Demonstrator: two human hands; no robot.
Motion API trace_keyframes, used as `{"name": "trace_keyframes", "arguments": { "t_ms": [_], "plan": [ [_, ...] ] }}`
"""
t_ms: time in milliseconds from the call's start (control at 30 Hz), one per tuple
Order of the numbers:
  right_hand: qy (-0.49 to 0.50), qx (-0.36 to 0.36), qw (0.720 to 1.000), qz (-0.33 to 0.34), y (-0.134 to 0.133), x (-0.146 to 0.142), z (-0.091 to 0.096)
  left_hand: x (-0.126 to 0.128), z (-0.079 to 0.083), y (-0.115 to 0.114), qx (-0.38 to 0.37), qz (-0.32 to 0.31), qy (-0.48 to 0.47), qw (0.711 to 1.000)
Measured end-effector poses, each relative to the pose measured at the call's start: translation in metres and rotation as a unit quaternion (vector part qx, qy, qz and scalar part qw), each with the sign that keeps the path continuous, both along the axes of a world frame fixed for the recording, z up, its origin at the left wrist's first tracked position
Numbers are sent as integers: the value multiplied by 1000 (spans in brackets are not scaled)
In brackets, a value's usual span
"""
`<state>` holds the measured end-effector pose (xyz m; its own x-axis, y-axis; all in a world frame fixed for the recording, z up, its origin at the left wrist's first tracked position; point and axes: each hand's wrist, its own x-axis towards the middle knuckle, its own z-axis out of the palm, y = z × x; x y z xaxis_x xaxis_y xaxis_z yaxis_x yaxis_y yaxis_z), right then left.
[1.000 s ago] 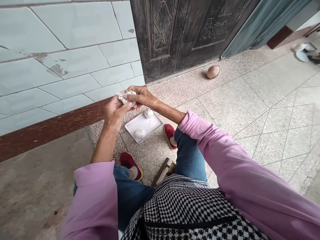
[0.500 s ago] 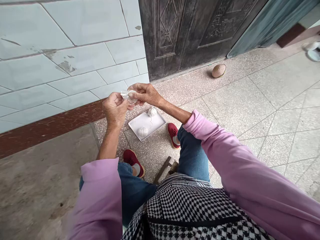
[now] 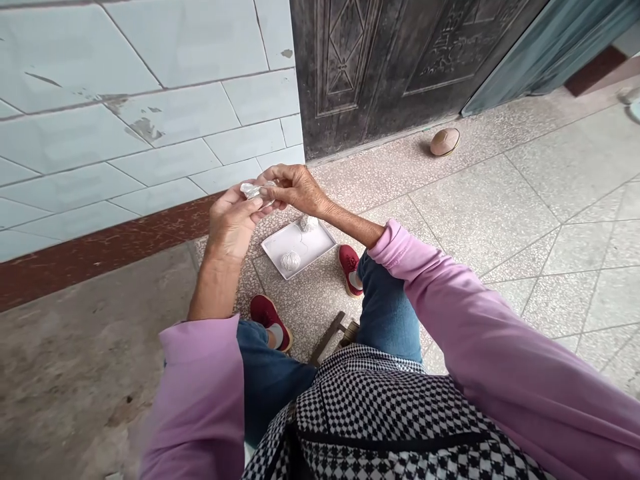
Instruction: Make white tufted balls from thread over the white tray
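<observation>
A small piece of crumpled, translucent white plastic (image 3: 251,190) is pinched between both my hands, out in front of me above the floor. My left hand (image 3: 234,217) has its fingers curled under and around it. My right hand (image 3: 295,190) grips the other side between thumb and fingers, and these fingers partly hide the plastic. Below the hands a shallow white tray (image 3: 315,252) lies on the floor. Inside it sit two balls of white yarn: a nearer ball (image 3: 290,261) and a farther ball (image 3: 309,223), with a loose strand between them.
A tiled wall (image 3: 175,113) rises at the left, beside a dark carved door (image 3: 380,73). A round brownish object (image 3: 445,142) lies on the speckled floor by the door. My red shoes (image 3: 270,320) flank the tray's near side; part of a wooden stool (image 3: 327,337) shows between my legs.
The plastic looks more bunched between my fingers, and my left hand has turned slightly over it. The camera view has shifted a little; the tray and yarn balls stay put.
</observation>
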<state>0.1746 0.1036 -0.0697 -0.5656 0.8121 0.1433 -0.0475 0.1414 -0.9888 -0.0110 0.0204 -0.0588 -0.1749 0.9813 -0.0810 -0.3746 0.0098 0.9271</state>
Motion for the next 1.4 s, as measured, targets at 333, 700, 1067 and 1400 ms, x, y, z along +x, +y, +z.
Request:
{"name": "trace_keyframes", "arguments": {
  "t_ms": [333,700,1067,1400],
  "plan": [
    [30,-155,987,-9,-12,9,35,-7,-22,14,112,33,117,986],
    [38,-87,995,39,7,22,10,1,-9,6,98,52,138,984],
    [-52,135,988,61,5,17,11,5,8,-2,-13,-2,53,998],
    [-67,80,994,15,-14,16,40,-3,10,-7,13,-41,49,998]
  ]
}}
